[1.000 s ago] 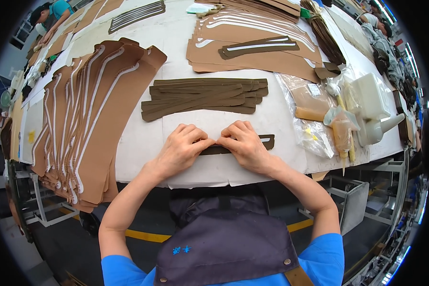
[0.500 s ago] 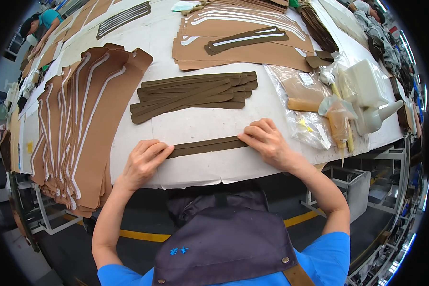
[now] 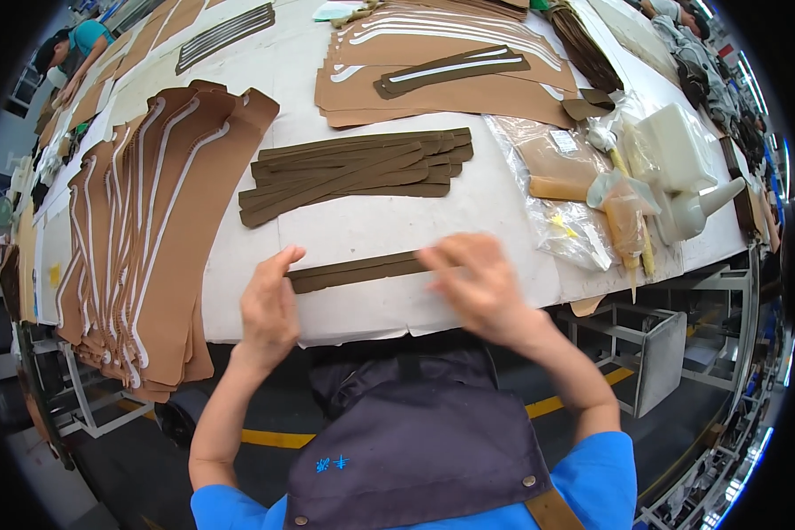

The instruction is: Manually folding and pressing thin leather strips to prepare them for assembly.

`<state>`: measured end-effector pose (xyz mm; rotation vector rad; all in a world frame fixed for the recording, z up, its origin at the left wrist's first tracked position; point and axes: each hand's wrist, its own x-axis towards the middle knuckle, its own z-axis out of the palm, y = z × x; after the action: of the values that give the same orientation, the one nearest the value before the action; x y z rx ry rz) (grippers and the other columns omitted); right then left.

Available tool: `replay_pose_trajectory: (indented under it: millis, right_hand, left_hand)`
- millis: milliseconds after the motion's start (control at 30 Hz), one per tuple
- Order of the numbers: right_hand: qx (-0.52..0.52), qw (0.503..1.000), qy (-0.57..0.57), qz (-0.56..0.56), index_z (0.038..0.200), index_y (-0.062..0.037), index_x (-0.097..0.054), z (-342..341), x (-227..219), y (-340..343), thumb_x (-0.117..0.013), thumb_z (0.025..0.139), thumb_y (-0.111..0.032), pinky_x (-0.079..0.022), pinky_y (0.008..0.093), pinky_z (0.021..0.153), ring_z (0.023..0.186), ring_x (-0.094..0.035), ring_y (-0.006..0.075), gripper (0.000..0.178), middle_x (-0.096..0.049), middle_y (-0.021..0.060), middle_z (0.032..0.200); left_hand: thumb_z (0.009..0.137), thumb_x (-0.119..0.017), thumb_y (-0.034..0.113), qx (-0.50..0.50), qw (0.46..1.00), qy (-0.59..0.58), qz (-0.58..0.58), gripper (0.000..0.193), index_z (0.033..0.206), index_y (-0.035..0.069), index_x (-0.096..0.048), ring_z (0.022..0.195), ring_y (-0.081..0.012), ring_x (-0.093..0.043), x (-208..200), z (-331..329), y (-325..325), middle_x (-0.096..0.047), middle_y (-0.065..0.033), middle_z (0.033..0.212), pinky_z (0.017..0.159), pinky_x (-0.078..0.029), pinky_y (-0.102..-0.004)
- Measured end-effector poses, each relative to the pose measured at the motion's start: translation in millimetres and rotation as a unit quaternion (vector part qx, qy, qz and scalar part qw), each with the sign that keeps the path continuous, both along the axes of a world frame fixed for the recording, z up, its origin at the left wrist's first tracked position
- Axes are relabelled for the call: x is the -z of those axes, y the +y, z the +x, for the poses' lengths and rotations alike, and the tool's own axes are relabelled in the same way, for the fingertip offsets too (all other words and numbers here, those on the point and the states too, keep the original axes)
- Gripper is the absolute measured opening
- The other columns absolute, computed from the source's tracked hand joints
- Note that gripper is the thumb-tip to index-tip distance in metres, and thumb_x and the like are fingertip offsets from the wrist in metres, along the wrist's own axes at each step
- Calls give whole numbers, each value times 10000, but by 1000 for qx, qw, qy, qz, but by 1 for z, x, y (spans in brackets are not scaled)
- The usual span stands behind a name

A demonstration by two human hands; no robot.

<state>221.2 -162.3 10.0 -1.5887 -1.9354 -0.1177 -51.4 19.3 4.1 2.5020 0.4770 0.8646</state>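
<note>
The left hand point(image 3: 269, 305), loosely uncurled, flanks a brown strip point(image 3: 355, 271); the right hand point(image 3: 481, 287) blurs at its right end, grip unclear.

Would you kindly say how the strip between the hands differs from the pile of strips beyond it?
The strip lies alone, whereas the pile of strips holds many, overlapping. The strip has the left hand and right hand at its ends; the pile has neither. Both are olive-brown, on the pale table cover.

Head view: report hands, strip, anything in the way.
Left hand open near the dark strip's left end; right hand blurred at its right end, grip unclear. Strip on white tabletop. Strip pile beyond, apart from it.
</note>
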Motion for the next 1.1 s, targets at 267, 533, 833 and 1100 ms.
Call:
replay_pose_trajectory:
  millis: [267,533,833,1100]
  right_hand:
    - [-21,987,7,-158,1587,65,-344,-86,36,49,-615,932,-641,-151,556,1289,1612,-199,325,1001,-271,212,1707]
    - [163,953,-66,-245,1587,45,-363,-10,14,-40,-649,953,-569,-161,556,1282,1597,-252,317,928,-322,197,1691]
    - [212,964,-34,-158,1434,44,-552,23,-7,-62,-730,946,-387,-286,542,1223,1498,-425,346,675,-478,201,1585]
    - [-7,979,-33,-203,1524,51,-454,-6,8,-3,-722,924,-483,-247,558,1246,1565,-317,337,847,-379,193,1657]
  left_hand:
    - [896,-536,-183,-42,998,40,24,618,1500,-93,-441,1123,-395,-678,17,12,-33,-705,-236,1195,948,-559,-457]
    - [905,-587,-158,-44,995,71,49,523,1421,-93,-538,1183,-399,-657,17,5,-34,-685,-238,1276,992,-556,-442]
    - [870,-798,86,-52,995,85,-19,411,1247,-9,-667,1076,-325,-621,-15,44,-13,-674,-151,1138,926,-502,-409]
    - [891,-793,235,107,985,135,12,711,1495,-6,-507,1467,-375,-453,4,65,-41,-486,-224,1555,1199,-375,-496]
